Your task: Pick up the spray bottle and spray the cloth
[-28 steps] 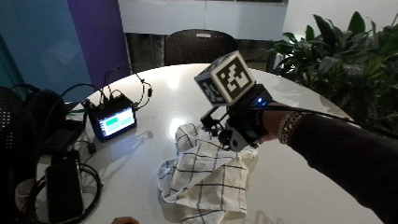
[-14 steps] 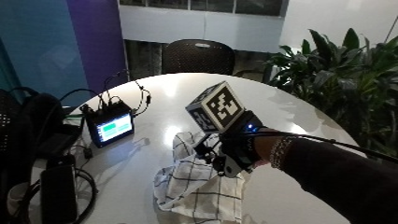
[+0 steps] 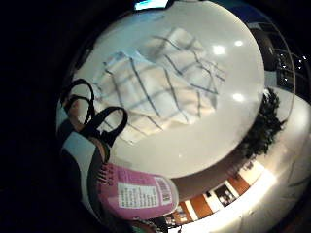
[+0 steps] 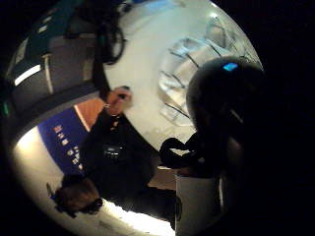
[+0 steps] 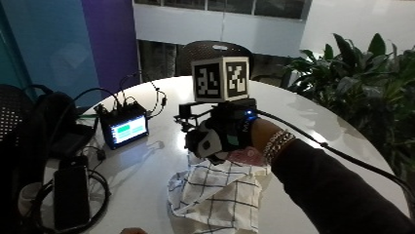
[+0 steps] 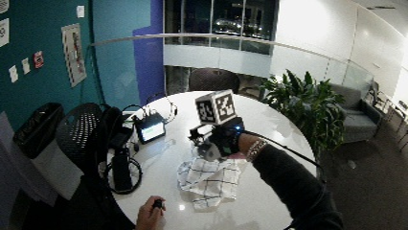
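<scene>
One round, glossy white counter (image 5: 324,131) carries the scene. Above its middle the gloved right hand (image 5: 223,134) hangs with its fingers curled around one spray bottle (image 3: 138,195). The little-finger palm view shows the bottle's smooth pink plastic body and a white printed label with a barcode. In the outside view only a sliver of pink shows under the hand, just above the cloth.

One cloth (image 5: 220,195) lies rumpled on the counter right below and slightly nearer than the hand. It is a soft white fabric crossed by thin dark lines in a wide check, bunched into folds with a ragged outline.

To the left on the counter stands one small boxy device with a lit rectangular screen (image 5: 126,129). Nearer on the left lies one flat dark oblong device (image 5: 70,195) inside loops of black cable.

At the near edge, the bare left hand (image 6: 152,211) rests on the counter with something small and dark at its fingertips; what it is I cannot tell.
</scene>
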A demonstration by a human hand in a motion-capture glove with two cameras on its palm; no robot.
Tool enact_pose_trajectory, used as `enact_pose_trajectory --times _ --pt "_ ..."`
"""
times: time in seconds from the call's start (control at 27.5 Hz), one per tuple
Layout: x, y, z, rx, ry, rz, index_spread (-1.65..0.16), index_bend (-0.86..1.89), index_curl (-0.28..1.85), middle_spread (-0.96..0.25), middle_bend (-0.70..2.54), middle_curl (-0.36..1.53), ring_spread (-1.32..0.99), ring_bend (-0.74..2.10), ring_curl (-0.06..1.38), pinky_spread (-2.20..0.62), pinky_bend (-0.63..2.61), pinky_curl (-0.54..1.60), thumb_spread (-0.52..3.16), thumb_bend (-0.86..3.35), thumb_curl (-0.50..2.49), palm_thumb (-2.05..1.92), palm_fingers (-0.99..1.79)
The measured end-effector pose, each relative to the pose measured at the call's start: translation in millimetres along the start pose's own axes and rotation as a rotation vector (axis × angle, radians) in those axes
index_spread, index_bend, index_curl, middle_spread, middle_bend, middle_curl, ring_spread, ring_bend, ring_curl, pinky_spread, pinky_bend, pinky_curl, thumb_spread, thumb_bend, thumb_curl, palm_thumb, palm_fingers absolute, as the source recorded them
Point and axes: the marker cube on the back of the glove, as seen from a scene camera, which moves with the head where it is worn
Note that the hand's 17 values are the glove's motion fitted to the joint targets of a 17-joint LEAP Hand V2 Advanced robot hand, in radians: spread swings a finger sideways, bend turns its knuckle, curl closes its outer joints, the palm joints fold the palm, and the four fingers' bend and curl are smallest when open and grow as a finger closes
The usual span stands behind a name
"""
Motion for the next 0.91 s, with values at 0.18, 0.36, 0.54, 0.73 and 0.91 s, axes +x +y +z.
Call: enact_pose_trajectory --times 0.18,0.36,0.54,0.73,0.91 --pt "-27 -15 -13 0.125 -0.193 -0.125 -0.29 0.38 0.69 -0.20 0.60 0.52 -0.18 0.66 0.47 -0.30 0.48 0.40 0.46 -0.02 0.90 0.80 1.37" --pt "-48 -31 -17 0.333 -0.446 -0.265 -0.29 0.38 0.69 -0.20 0.60 0.52 -0.18 0.66 0.47 -0.30 0.48 0.40 0.47 -0.02 0.90 0.81 1.37" --pt "-59 -46 -6 0.701 -0.738 -0.387 -0.29 0.37 0.70 -0.20 0.60 0.52 -0.17 0.65 0.47 -0.29 0.49 0.41 0.48 -0.02 0.91 0.81 1.36" --pt "-59 -66 18 0.957 -0.870 -0.409 -0.29 0.37 0.70 -0.19 0.60 0.52 -0.16 0.65 0.47 -0.29 0.49 0.41 0.48 -0.02 0.91 0.81 1.36" --pt "-58 -68 36 1.108 -0.828 -0.340 -0.29 0.36 0.70 -0.19 0.60 0.52 -0.16 0.65 0.47 -0.29 0.49 0.41 0.48 -0.02 0.91 0.81 1.36"
